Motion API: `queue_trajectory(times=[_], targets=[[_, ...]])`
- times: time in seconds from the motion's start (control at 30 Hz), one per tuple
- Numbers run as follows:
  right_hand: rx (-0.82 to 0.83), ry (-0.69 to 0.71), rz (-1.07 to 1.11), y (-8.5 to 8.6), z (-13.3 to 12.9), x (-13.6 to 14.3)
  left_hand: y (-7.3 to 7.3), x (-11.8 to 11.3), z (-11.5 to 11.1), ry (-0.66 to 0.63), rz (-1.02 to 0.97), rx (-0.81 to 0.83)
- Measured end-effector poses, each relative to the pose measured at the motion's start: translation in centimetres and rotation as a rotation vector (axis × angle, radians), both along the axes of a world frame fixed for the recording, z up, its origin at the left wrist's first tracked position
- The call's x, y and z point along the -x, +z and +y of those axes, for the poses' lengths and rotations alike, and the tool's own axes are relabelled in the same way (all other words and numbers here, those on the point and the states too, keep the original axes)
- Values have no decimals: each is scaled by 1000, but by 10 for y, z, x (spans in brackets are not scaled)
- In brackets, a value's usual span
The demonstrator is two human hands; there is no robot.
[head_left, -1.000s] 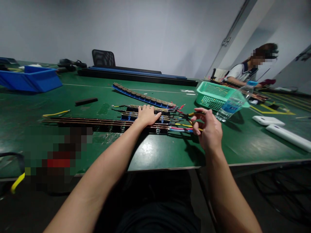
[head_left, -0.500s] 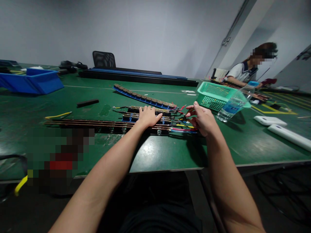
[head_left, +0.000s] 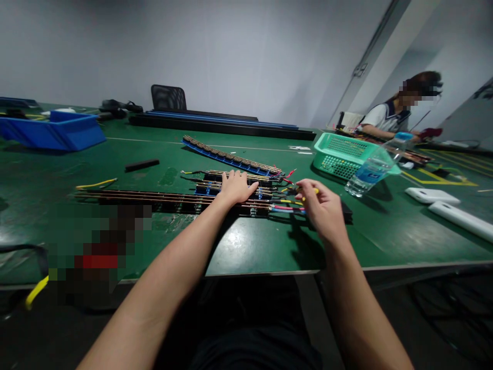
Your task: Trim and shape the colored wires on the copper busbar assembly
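My left hand (head_left: 235,188) lies flat with fingers spread on a group of long, narrow strips (head_left: 211,190) with brass-coloured rods along them and blue parts between. My right hand (head_left: 321,205) is closed at their right end, with a thin yellow wire (head_left: 316,190) showing between its fingers. Red, blue and yellow wires (head_left: 287,208) come out of the strips beside it; its fingertips partly hide the dark wire ends. Behind my left hand, another blue-based strip (head_left: 231,156) lies at a slant.
A green basket (head_left: 331,162) stands to the right, a tilted water bottle (head_left: 367,172) against it. White plastic pieces (head_left: 458,213) lie further right. Blue bins (head_left: 77,133) are at left, long dark bars (head_left: 223,126) at the back. A co-worker (head_left: 389,115) sits at far right.
My right hand has turned and closed further, dropping slightly toward me, and yellow now shows between its fingers. My left hand stays on the strips. The view has shifted slightly.
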State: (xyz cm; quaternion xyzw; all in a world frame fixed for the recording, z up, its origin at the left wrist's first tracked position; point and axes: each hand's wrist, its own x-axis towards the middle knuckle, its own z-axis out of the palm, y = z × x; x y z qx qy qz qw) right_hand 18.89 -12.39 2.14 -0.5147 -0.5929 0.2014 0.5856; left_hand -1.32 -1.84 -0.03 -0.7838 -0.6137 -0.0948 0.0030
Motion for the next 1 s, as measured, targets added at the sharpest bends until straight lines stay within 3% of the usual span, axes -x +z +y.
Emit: queue_trajectory(times=[0.1,0.23,0.53,0.63,0.83,1.0], targets=[[-30,50,236,20,18,-5,1,0,-1,-3,-2,-7],[44,81,362,34,47,-5,1,0,0,-8,-11,-2],[107,73,438,12,74,-9,1,0,-2,-6,-20,3],[77,93,265,5,77,-11,1,0,-1,-2,-17,9],[-20,155,-423,-2,63,0,-1,-1,0,1,-12,-10],[-29,108,-394,0,63,2,0,-2,-1,7,-22,5]])
